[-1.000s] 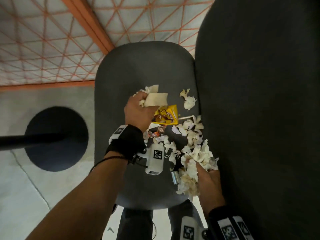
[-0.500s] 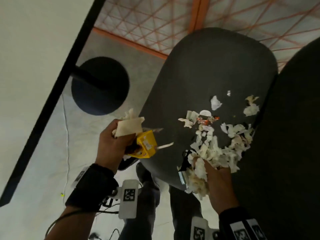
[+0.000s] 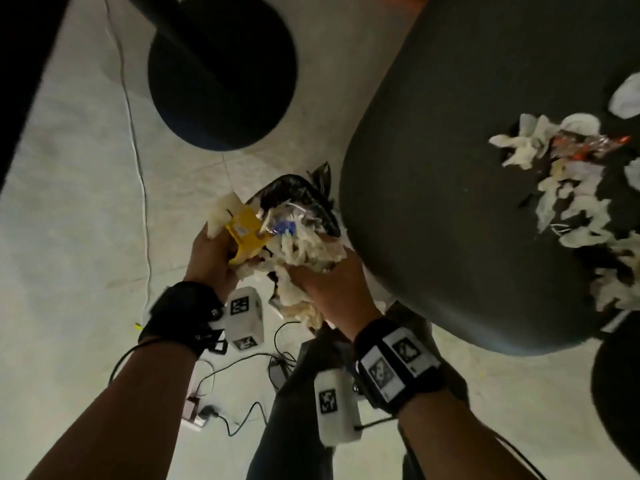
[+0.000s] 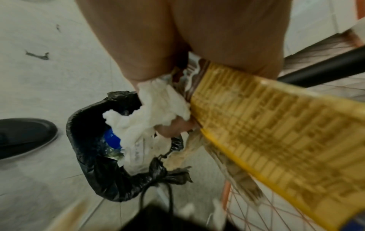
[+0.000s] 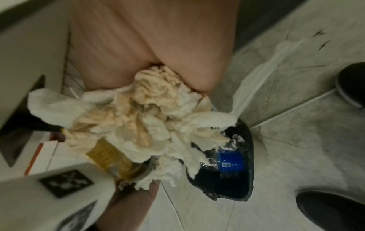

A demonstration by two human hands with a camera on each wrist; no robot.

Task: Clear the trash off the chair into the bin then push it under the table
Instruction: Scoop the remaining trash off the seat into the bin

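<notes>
Nearest to us, our right hand (image 3: 329, 282) has its fingers curled around a thick wad of crumpled tissues (image 3: 304, 258), and our left hand (image 3: 209, 258) just beside it pinches a yellow wrapper (image 3: 247, 233) together with some white tissue. Both hands hang right above the bin (image 3: 304, 199), which stands on the floor just beside the chair (image 3: 467, 202), on its left. The bin has a black liner, and we see in the wrist view a bottle with a blue label (image 5: 230, 161) already inside. We judge that the task is perhaps half done: this load is not yet dropped, and farther right on the seat many tissue scraps (image 3: 571, 209) and an orange wrapper (image 3: 588, 147) remain. The push under the table is also left. The yellow wrapper's long axis points away from the palm, toward the bin's opening.
</notes>
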